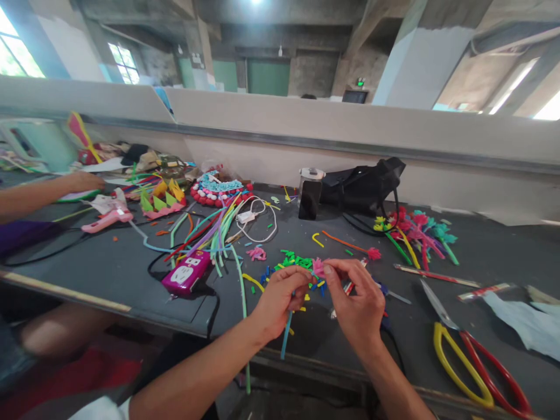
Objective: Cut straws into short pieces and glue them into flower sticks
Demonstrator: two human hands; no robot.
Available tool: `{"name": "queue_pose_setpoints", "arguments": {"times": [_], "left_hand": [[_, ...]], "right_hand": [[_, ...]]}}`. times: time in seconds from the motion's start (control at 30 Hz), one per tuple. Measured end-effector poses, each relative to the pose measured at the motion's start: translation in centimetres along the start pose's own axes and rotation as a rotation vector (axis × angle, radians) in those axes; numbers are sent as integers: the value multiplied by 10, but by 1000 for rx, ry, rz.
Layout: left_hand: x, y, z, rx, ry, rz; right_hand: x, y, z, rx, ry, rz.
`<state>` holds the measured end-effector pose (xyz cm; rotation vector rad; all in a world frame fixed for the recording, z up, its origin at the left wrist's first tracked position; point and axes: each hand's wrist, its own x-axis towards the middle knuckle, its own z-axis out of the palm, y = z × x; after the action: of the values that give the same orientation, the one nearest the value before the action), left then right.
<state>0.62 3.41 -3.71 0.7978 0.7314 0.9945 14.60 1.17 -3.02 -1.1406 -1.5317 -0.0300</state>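
Note:
My left hand is closed on a blue pipe cleaner, whose lower end hangs below the fingers near the table edge. At the blue stem's upper end is a small pink fuzzy flower, pinched by the thumb and fingertips of my right hand. The fingers partly hide where flower and stem meet. Beneath and behind my hands lie cut pipe-cleaner pieces in green, blue and yellow. A small pink pile sits to their left.
Large scissors lie at right, blades apart. Finished fuzzy flowers, a black bag and a phone stand behind. Leftward are long pipe cleaners, a purple box, a pink glue gun and another person's hand.

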Motion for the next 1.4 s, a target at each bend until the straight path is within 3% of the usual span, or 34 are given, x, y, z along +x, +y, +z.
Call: {"name": "queue_pose_setpoints", "arguments": {"times": [0.57,0.93,1.1,1.23,1.4], "left_hand": [[0,2,0,14,-15,-1],[1,11,-2,47,154,147],[-1,15,-7,123,193,197],[-7,18,-11,253,244,273],[-30,21,-7,442,232,452]], "right_hand": [[1,3,-2,-57,-3,25],[-3,12,-3,-49,32,57],[-8,14,2,-67,33,-2],[-12,1,5,-46,1,-72],[-15,-40,-12,-25,49,-131]]}}
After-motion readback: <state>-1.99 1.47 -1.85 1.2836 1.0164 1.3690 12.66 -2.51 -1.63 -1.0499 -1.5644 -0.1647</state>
